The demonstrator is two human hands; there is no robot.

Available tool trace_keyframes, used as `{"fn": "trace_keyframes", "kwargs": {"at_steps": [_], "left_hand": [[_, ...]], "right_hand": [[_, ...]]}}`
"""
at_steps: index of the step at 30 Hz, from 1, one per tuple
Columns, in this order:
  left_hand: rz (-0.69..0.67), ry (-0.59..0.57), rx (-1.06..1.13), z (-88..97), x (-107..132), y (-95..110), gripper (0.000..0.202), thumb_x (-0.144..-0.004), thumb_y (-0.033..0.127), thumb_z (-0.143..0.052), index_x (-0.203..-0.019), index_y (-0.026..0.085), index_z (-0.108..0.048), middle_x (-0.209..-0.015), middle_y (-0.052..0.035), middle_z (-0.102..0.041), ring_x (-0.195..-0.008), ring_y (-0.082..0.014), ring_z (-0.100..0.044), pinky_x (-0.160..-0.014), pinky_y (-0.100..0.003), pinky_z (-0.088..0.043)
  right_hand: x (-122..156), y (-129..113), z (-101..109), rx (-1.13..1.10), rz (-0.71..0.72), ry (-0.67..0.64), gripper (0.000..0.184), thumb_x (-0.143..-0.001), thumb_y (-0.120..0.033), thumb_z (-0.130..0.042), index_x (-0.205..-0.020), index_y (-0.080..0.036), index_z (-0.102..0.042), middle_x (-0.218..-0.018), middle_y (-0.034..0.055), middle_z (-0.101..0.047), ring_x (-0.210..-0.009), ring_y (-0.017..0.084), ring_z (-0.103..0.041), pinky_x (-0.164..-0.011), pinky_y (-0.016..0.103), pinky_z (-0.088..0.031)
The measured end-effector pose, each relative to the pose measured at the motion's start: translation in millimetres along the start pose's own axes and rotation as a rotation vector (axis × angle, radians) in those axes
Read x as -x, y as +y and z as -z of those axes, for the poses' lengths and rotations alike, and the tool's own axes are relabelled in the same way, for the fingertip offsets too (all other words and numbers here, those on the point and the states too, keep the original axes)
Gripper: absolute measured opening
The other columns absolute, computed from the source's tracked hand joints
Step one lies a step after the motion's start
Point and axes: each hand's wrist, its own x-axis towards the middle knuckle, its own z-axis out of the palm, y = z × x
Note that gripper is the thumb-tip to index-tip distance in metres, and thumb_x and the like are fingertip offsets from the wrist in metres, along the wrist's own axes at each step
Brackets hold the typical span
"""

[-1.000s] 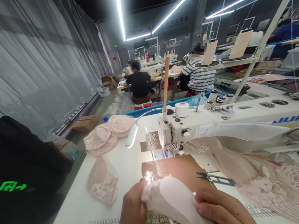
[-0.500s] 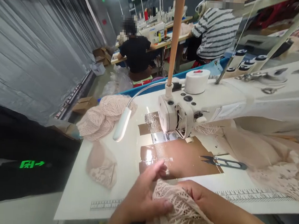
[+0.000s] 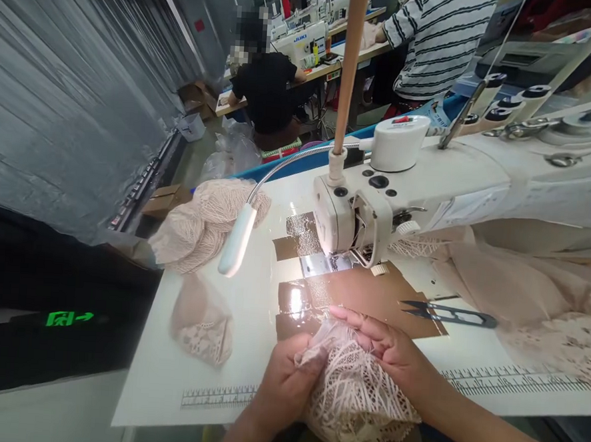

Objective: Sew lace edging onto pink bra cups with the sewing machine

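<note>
A beige piece of lace fabric hangs between my two hands at the table's front edge, its scalloped border at the bottom. My left hand pinches its upper left side between thumb and fingers. Along the upper right side lies my right hand, fingers stretched together and curved over the cloth; its thumb is hidden. Just beyond the hands stands the white sewing machine, its needle area lit. Black thread snips rest on the brown patch of the machine bed, right of my hands.
A lace cup piece lies on the white table at left, with a bundle of lace behind it. A lamp on a bendable neck reaches over the table. Sheer beige fabric spreads at right. Two people sit at machines farther back.
My left hand has gone from open fingers to a pinch on the lace. My right hand has moved up and forward along it, and the lace hangs more spread out.
</note>
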Motion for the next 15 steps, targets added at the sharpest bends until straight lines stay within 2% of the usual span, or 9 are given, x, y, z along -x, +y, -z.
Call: {"fn": "trace_keyframes", "kwargs": {"at_steps": [3,6,8,10,12,15], "left_hand": [[-0.055,0.146,0.02,-7.8,0.1,-3.0,0.036,-0.093,0.043,-0.045,-0.07,0.015,-0.047,-0.068,0.0007,-0.043,-0.065,-0.0113,-0.04,-0.062,-0.023,-0.036],[-0.098,0.222,0.041,-10.0,0.3,-2.7,0.035,-0.093,0.041,-0.044,-0.069,0.016,-0.044,-0.068,0.0014,-0.042,-0.066,-0.0115,-0.04,-0.063,-0.022,-0.037],[-0.11,0.24,0.04,-11.0,0.3,-1.5,0.035,-0.094,0.042,-0.044,-0.069,0.017,-0.042,-0.067,0.002,-0.04,-0.064,-0.011,-0.039,-0.062,-0.022,-0.036],[-0.125,0.23,0.02,-12.6,0.1,-0.1,0.037,-0.093,0.043,-0.044,-0.068,0.017,-0.042,-0.065,0.0021,-0.04,-0.062,-0.0108,-0.038,-0.061,-0.022,-0.036],[-0.123,0.195,0.014,-13.8,-0.4,1.2,0.038,-0.092,0.045,-0.046,-0.067,0.016,-0.046,-0.065,0.0012,-0.043,-0.062,-0.0112,-0.04,-0.061,-0.023,-0.037],[-0.022,0.197,0.207,-11.6,-0.5,0.8,0.042,-0.091,0.05,-0.045,-0.075,0.014,-0.058,-0.07,-0.0034,-0.056,-0.07,-0.0158,-0.051,-0.066,-0.026,-0.042]], "right_hand": [[1.7,-2.6,3.6,0.204,0.068,0.062,0.046,-0.087,-0.056,-0.048,-0.112,-0.02,-0.063,-0.109,0.0112,-0.065,-0.093,0.024,-0.062,-0.079,0.034,-0.049],[4.5,-7.6,7.9,0.284,0.064,-0.032,0.053,-0.088,-0.062,-0.038,-0.094,-0.017,-0.065,-0.085,0.0064,-0.063,-0.076,0.021,-0.058,-0.071,0.033,-0.047],[4.3,-9.1,7.0,0.215,0.0,-0.113,0.048,-0.085,-0.062,-0.046,-0.092,-0.017,-0.063,-0.082,0.0043,-0.062,-0.074,0.02,-0.057,-0.069,0.031,-0.047],[2.5,-7.7,3.5,0.157,-0.052,-0.143,0.042,-0.081,-0.056,-0.058,-0.089,-0.016,-0.061,-0.08,0.003,-0.06,-0.073,0.019,-0.056,-0.067,0.029,-0.046],[0.8,-4.1,-0.2,0.127,-0.068,-0.15,0.038,-0.079,-0.052,-0.062,-0.081,-0.015,-0.061,-0.074,0.0017,-0.057,-0.069,0.016,-0.053,-0.065,0.027,-0.044],[1.8,1.5,-2.2,-0.003,-0.074,-0.099,0.037,-0.075,-0.05,-0.067,-0.07,-0.014,-0.06,-0.065,-0.0004,-0.052,-0.061,0.013,-0.049,-0.06,0.025,-0.042]]}}
